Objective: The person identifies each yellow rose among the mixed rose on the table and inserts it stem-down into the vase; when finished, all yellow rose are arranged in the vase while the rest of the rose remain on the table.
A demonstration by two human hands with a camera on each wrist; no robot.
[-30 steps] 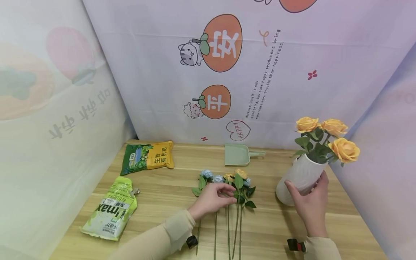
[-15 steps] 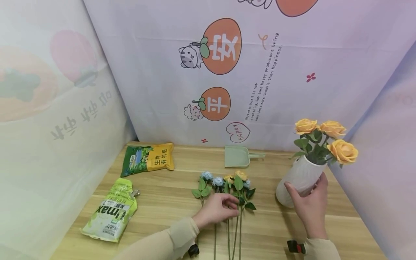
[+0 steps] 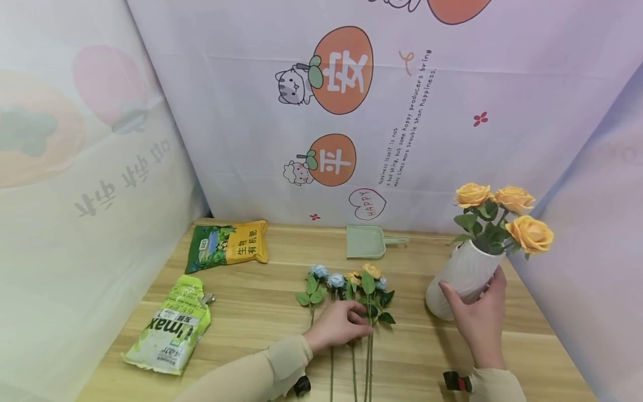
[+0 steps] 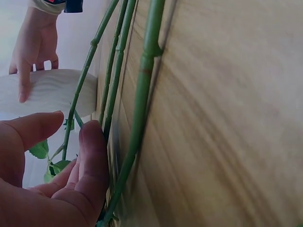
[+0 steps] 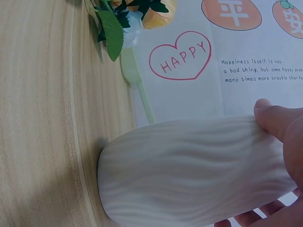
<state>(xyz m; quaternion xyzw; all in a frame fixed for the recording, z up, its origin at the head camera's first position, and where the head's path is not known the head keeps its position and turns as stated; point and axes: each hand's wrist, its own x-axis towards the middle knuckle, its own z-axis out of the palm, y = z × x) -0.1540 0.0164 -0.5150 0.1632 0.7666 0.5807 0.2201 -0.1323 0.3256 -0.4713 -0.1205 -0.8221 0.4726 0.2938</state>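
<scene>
Left hand [image 3: 339, 326] pinches one of four stems [image 3: 370, 357]; right hand [image 3: 477, 318] clasps one vase [image 3: 459, 276] of three roses [image 3: 502, 209].

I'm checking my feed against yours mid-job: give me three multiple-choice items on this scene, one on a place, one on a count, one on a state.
1. Where does the green scoop lie?
A. at the table's back edge, by the backdrop
B. inside the vase
C. on the lime bag

2. How many orange roses stand in the white vase?
A. one
B. three
C. six

3. What is the left hand doing?
A. lying flat on bare wood
B. lifting the yellow bag
C. gripping the loose flower stems

Answers: 1 A, it sits against the cloth wall; 2 B, three blooms show above the rim; 3 C, its fingers curl round the stems while the right hand holds the vase.
</scene>
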